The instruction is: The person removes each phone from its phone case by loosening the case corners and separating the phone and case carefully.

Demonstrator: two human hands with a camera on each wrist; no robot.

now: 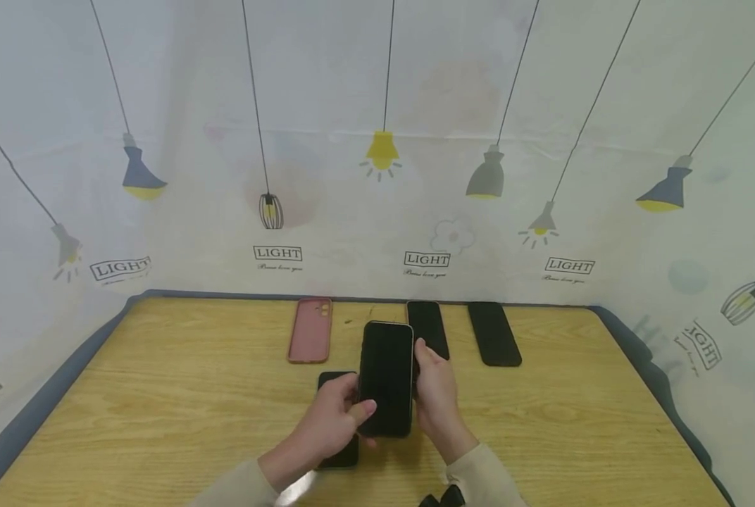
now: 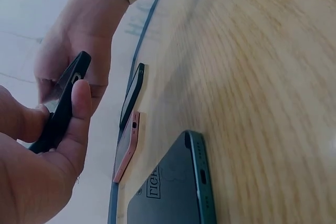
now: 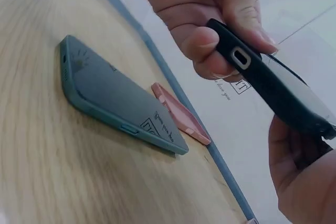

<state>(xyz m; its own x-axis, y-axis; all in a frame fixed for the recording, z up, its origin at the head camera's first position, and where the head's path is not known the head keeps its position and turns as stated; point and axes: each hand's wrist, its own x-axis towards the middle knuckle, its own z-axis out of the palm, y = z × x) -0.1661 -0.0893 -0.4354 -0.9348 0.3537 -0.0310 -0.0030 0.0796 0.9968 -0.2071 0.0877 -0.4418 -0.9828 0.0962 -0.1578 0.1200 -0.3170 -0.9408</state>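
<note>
Above the table, both hands hold a phone in a black case (image 1: 387,380), its dark screen facing up. My left hand (image 1: 329,422) grips the lower left corner, thumb over the front and fingers beneath. Along the opposite long side, my right hand (image 1: 437,394) grips the case, its thumb at the edge. The charging port opening shows in the right wrist view, where the left hand (image 3: 210,19) pinches that end and the right hand (image 3: 307,182) is at the far end. Under the left forearm and hand lies a phone in a green case (image 3: 121,98), partly covered in the head view.
At the back of the wooden table (image 1: 162,394) lie a pink phone case (image 1: 310,331), a phone with a pink rim (image 1: 425,320) and a black phone-shaped slab (image 1: 494,334). A cloth printed with lamps (image 1: 327,169) hangs round the table's back and sides.
</note>
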